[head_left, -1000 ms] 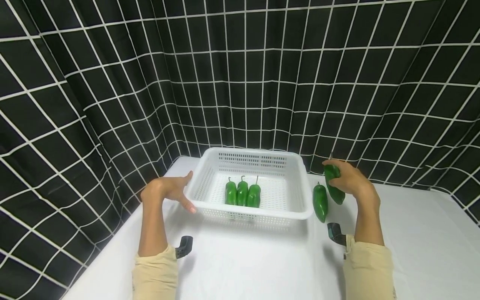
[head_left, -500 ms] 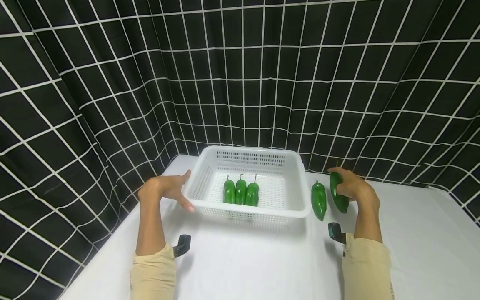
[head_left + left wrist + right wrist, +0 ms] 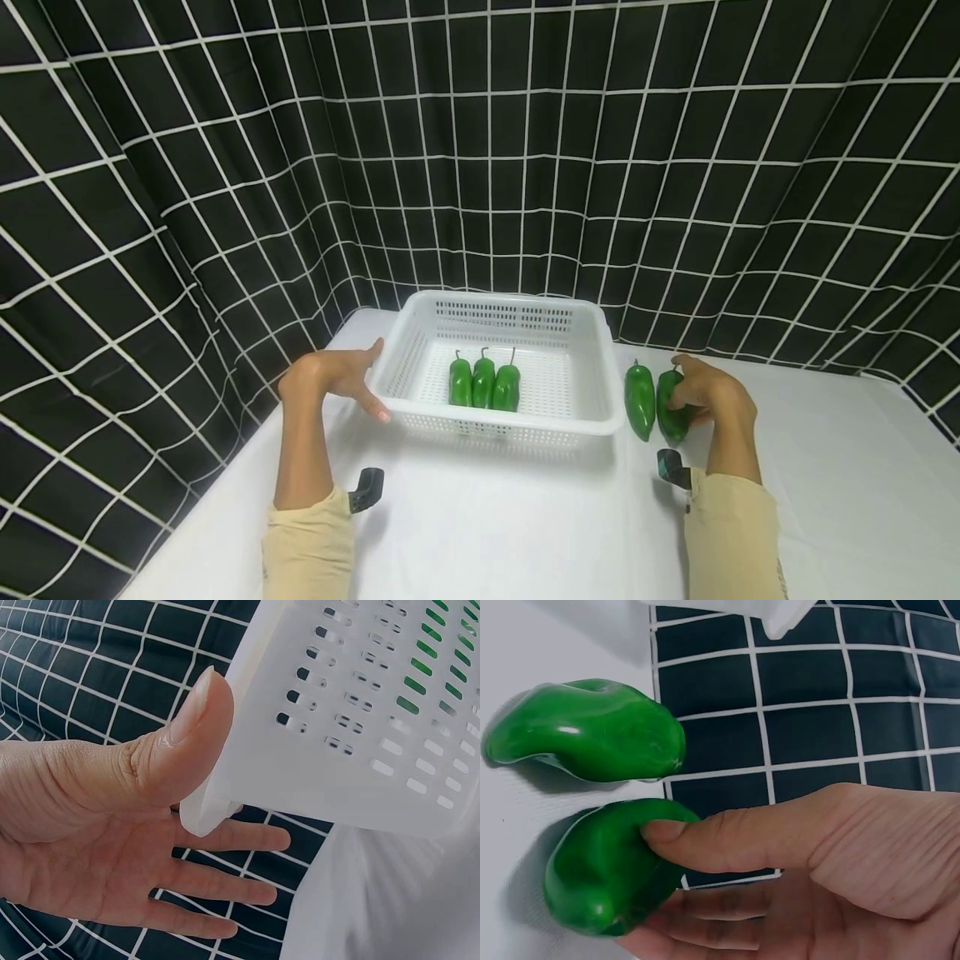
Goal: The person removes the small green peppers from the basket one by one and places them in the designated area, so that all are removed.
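My right hand [image 3: 716, 393] holds a glossy green pepper [image 3: 672, 423] low at the table, right of the basket. In the right wrist view the thumb lies on top of that pepper [image 3: 600, 877], with fingers along its far side. A second green pepper [image 3: 640, 402] lies just to its left, stem away from me. My left hand [image 3: 333, 377] is at the left end of a white plastic basket [image 3: 495, 419]. Its thumb touches the basket's rim in the left wrist view, and its fingers [image 3: 217, 889] stretch out straight and spread. Inside the basket, 3 green peppers [image 3: 483, 385] lie side by side, stems away.
A white cloth covers the table [image 3: 495, 525]. Behind and to the left hangs a black curtain [image 3: 465, 167] with a white grid. A small dark wrist-camera mount [image 3: 367, 490] sticks out from the left sleeve, and another mount [image 3: 672, 468] from the right.
My right hand has come down and nearer to me with its pepper, which now lies low beside the other loose pepper. The left hand stays at the basket's end.
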